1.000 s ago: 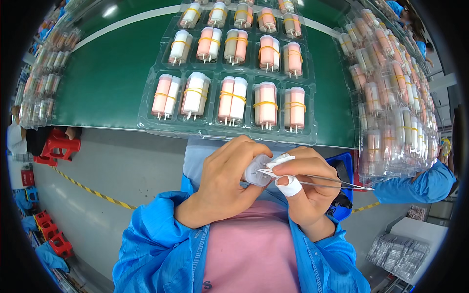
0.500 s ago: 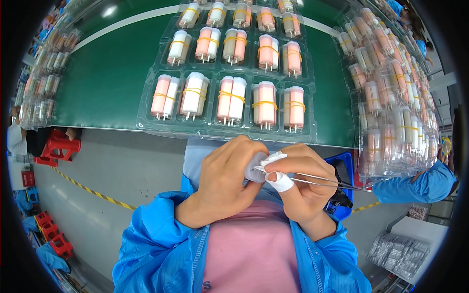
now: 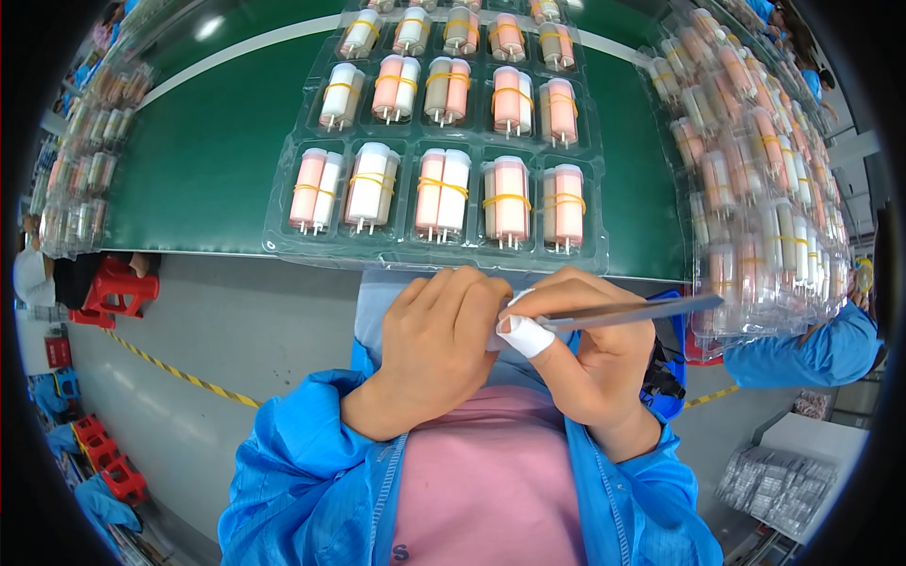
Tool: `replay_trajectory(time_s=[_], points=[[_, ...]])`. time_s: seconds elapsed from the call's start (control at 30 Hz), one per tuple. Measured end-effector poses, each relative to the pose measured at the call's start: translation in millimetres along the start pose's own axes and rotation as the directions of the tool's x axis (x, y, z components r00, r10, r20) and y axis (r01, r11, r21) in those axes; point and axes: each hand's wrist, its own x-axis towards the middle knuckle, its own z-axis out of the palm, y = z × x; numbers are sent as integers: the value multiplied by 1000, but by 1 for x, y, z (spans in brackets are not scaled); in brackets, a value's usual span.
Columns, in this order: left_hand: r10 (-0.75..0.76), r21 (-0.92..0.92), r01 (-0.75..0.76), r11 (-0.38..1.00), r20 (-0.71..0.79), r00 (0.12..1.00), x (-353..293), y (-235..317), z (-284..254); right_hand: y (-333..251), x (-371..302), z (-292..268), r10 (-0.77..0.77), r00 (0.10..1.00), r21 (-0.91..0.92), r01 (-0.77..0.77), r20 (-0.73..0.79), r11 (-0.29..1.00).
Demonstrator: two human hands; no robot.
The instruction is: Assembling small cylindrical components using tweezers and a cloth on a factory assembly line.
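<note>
A piece (image 3: 494,340) is clasped in the left hand (image 3: 436,347), best kept still, while tweezers (image 3: 642,312) are pinched at three o'clock by the right hand (image 3: 590,357).

The left hand (image 3: 436,335) hides most of a translucent piece (image 3: 497,325); the right hand (image 3: 596,363) covers the tips of the blurred tweezers (image 3: 651,311) and part of a blue bin (image 3: 672,407); the upper edge cuts off the far end of the tray (image 3: 373,255)
</note>
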Motion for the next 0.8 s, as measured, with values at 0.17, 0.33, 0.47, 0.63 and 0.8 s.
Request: replay_trajectory(time_s=[0.17, 0.33, 0.47, 0.63, 0.8], points=[[-169, -359, 181, 916, 64, 983, 0, 3, 0, 11, -8, 7, 22, 990, 244, 13, -141, 970], [-186, -487, 195, 851, 67, 980, 1, 2, -1, 16, -13, 5, -68, 985, 217, 102, -159, 971], [-198, -506, 204, 838, 67, 978, 0, 2, -1, 16, -13, 7, -92, 985, 187, 119, -148, 975], [-193, -498, 191, 846, 48, 980, -1, 1, -1, 14, -13, 8, -87, 987, 147, 108, -138, 983], [-194, -474, 193, 859, 48, 980, -1, 2, -2, 15, -12, 10, -111, 983, 112, 127, -144, 985]])
